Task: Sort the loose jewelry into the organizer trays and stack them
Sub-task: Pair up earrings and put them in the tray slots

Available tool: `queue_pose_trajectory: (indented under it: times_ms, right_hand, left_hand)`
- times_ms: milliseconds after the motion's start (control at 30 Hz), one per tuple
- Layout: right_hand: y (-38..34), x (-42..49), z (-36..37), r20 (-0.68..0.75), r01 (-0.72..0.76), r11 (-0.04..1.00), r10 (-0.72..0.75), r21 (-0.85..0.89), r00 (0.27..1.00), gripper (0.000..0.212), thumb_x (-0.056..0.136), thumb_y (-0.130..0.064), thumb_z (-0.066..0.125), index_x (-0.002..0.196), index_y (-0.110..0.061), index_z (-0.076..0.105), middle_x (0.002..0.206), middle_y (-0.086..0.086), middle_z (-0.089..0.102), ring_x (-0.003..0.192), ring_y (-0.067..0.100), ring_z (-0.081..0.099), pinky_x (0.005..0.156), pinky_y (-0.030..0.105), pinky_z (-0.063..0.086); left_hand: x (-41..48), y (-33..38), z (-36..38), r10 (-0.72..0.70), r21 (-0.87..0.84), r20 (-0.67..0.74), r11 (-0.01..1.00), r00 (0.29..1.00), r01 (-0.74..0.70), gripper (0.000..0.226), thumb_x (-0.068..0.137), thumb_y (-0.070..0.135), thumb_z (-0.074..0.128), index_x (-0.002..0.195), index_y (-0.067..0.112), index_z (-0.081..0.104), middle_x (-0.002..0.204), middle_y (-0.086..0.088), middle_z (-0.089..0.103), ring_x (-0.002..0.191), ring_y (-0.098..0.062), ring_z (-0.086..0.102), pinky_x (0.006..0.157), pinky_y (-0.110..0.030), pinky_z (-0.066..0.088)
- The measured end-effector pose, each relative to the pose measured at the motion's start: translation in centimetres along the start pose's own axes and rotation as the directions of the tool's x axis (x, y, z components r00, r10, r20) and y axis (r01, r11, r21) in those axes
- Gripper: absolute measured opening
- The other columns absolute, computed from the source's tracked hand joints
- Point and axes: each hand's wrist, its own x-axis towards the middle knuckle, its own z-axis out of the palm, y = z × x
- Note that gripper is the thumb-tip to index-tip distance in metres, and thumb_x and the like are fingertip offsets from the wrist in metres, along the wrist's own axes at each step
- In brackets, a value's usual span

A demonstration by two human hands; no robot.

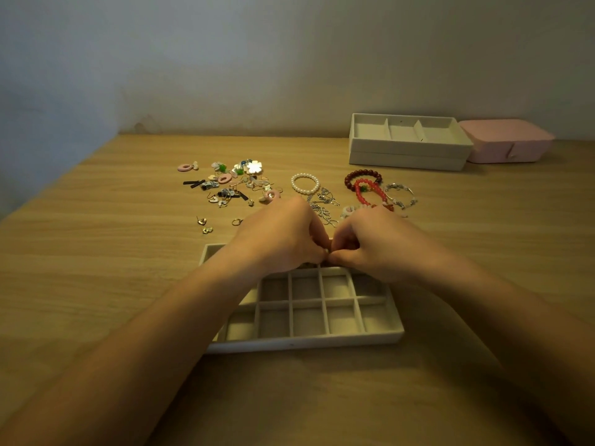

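Grid tray (306, 342) nr front edge of surface (96, 252), visible compartments empty. L hand (283, 239) & R hand (370, 249) over its far row, fingers curled, tips meeting (held item: can't tell). Loose jewelry (225, 181) beyond it; stacked trays (409, 149) back-right.

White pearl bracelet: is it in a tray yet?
No, the white pearl bead bracelet lies on the wooden table, beyond the cream gridded organizer tray.
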Motion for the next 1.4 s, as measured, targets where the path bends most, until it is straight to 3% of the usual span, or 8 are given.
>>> queue_pose_trajectory:
  times_ms: [233, 367, 533, 733, 933, 1067, 1133, 1400]
  right_hand:
    - [0.7, 0.4, -0.2, 0.013, 0.003, 0.994, -0.005, 0.113, 1.000, 0.019, 0.090, -0.022, 0.065, 0.097, -0.027, 0.082, 0.082, -0.014, 0.071, 0.076, 0.004, 0.064, 0.072, 0.031, 0.060]
    - [0.7, 0.3, -0.1, 0.028, -0.010, 0.994, 0.007, 0.106, 1.000, 0.021, 0.091, -0.023, 0.062, 0.096, -0.027, 0.082, 0.079, -0.011, 0.073, 0.062, 0.002, 0.057, 0.054, 0.017, 0.043]
    - [0.8, 0.3, -0.2, 0.064, -0.024, 0.996, 0.018, 0.091, 0.998, 0.023, 0.092, -0.023, 0.060, 0.093, -0.028, 0.082, 0.077, -0.009, 0.073, 0.057, -0.001, 0.055, 0.047, 0.010, 0.033]
    - [0.8, 0.4, 0.0, 0.038, -0.050, 0.986, 0.045, 0.156, 0.998, 0.023, 0.093, -0.021, 0.059, 0.096, -0.024, 0.082, 0.081, -0.006, 0.075, 0.070, 0.005, 0.061, 0.060, 0.025, 0.050]
    - [0.6, 0.3, 0.0, 0.075, -0.061, 0.992, 0.053, 0.107, 0.996, 0.022, 0.094, -0.024, 0.060, 0.100, -0.026, 0.081, 0.077, -0.007, 0.072, 0.064, 0.005, 0.057, 0.053, 0.020, 0.040]
    - [0.2, 0.3, 0.5, 0.027, -0.059, 0.998, 0.059, 0.016, 0.998, 0.020, 0.092, -0.036, 0.066, 0.101, -0.028, 0.081, 0.082, -0.008, 0.073, 0.075, 0.008, 0.064, 0.068, 0.032, 0.057]
    - [0.1, 0.3, 0.7, -0.028, -0.063, 0.998, 0.063, -0.001, 0.998, 0.019, 0.090, -0.039, 0.069, 0.099, -0.027, 0.081, 0.086, -0.007, 0.075, 0.081, 0.010, 0.066, 0.076, 0.035, 0.059]
    - [0.2, 0.3, 0.6, -0.027, -0.051, 0.999, 0.051, 0.009, 0.998, 0.015, 0.088, -0.026, 0.068, 0.095, -0.028, 0.081, 0.085, -0.010, 0.071, 0.079, 0.006, 0.062, 0.071, 0.029, 0.056]
  left_hand:
    - [-0.2, 0.3, 0.1, -0.001, 0.006, -0.029, 1.000, 1.000, 0.001, 0.014, 0.078, 0.034, 0.081, 0.089, 0.043, 0.079, 0.056, 0.020, 0.058, 0.091, -0.014, 0.066, 0.091, -0.041, 0.055]
    - [-0.1, 0.0, 0.2, -0.013, -0.018, -0.061, 1.000, 0.998, 0.012, 0.010, 0.077, 0.036, 0.083, 0.082, 0.042, 0.078, 0.056, 0.018, 0.058, 0.093, -0.013, 0.065, 0.086, -0.040, 0.056]
    - [0.0, 0.0, 0.3, -0.008, -0.030, -0.100, 1.000, 0.995, 0.005, 0.009, 0.074, 0.032, 0.084, 0.078, 0.038, 0.078, 0.061, 0.016, 0.063, 0.080, -0.012, 0.067, 0.077, -0.037, 0.059]
    - [-0.3, 0.7, 0.3, -0.027, 0.059, -0.148, 0.998, 0.989, 0.036, 0.007, 0.076, 0.039, 0.081, 0.076, 0.040, 0.074, 0.067, 0.016, 0.061, 0.073, -0.012, 0.063, 0.058, -0.027, 0.047]
    - [-0.3, 0.6, 0.6, -0.031, 0.101, -0.178, 0.994, 0.984, 0.050, 0.019, 0.073, 0.044, 0.081, 0.066, 0.039, 0.064, 0.070, 0.015, 0.064, 0.080, -0.013, 0.064, 0.062, -0.029, 0.052]
    - [-0.1, 0.2, 0.5, -0.040, 0.028, -0.141, 0.999, 0.989, 0.044, 0.019, 0.071, 0.040, 0.081, 0.061, 0.039, 0.065, 0.059, 0.016, 0.060, 0.079, -0.012, 0.065, 0.078, -0.032, 0.056]
    - [-0.2, 0.1, 0.3, -0.045, 0.004, -0.133, 0.999, 0.990, 0.046, 0.019, 0.072, 0.040, 0.082, 0.061, 0.039, 0.067, 0.058, 0.015, 0.059, 0.071, -0.012, 0.061, 0.068, -0.028, 0.050]
    - [-0.5, 0.6, 0.4, 0.018, 0.231, -0.203, 0.972, 0.979, 0.030, 0.007, 0.081, 0.045, 0.073, 0.084, 0.039, 0.074, 0.089, 0.007, 0.071, 0.089, -0.020, 0.064, 0.068, -0.034, 0.056]
